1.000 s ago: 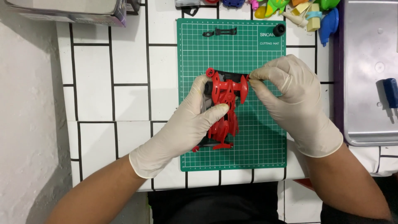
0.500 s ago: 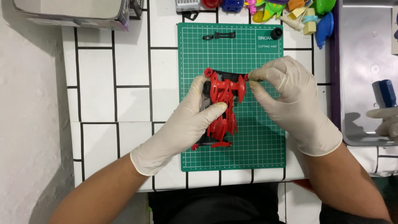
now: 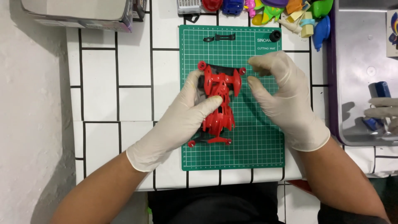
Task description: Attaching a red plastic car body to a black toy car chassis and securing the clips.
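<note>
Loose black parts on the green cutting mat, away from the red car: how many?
2: a flat black bracket near the mat's top edge, left of centre, and a small black wheel at the top right corner. Hands may hide others.

Bare tiles [image 3: 103,103] are lying open at frame left; toys [image 3: 290,12] and a tray [image 3: 356,62] are blocking upper right.

Left hand [image 3: 182,118] hides the red toy car [image 3: 219,99] partly.
</note>
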